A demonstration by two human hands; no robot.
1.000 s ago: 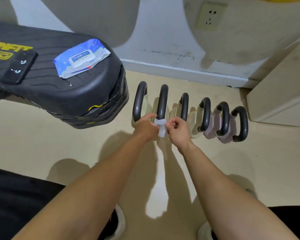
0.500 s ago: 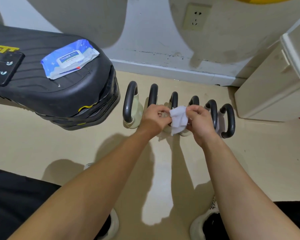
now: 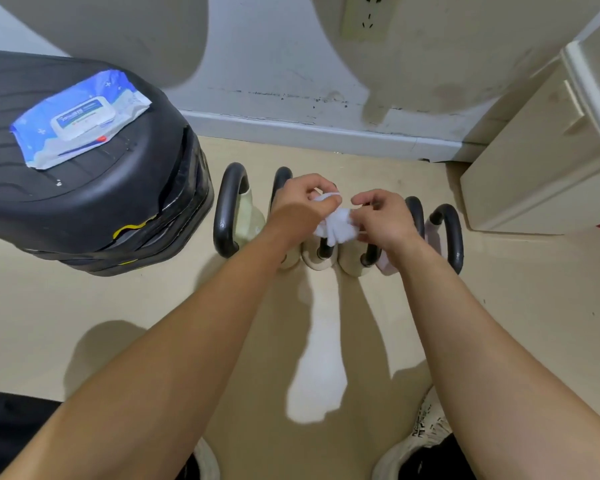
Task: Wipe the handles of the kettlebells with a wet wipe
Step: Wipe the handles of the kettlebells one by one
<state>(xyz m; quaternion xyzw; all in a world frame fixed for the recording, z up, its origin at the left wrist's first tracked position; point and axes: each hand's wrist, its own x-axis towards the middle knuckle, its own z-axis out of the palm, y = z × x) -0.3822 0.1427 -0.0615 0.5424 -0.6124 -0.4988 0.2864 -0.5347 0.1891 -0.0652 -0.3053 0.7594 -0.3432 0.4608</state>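
A row of several pale kettlebells with black loop handles stands on the beige floor by the wall; the leftmost handle [image 3: 227, 209] and the rightmost handle [image 3: 449, 233] show in full. The middle handles are partly hidden behind my hands. A crumpled white wet wipe [image 3: 336, 226] hangs between both hands, just above the middle handles. My left hand [image 3: 302, 206] pinches its upper left part. My right hand [image 3: 385, 220] grips its right side.
A black padded bench end [image 3: 118, 202] sits left of the row, with a blue pack of wet wipes [image 3: 78, 117] lying on it. A cream cabinet [image 3: 541, 161] stands at the right. The white wall skirting [image 3: 309, 133] runs behind. My shoes [image 3: 426, 434] are below.
The view has shifted closer over the row. The wipe went from a small strip to spread open, and is now bunched between both hands over the middle handles.
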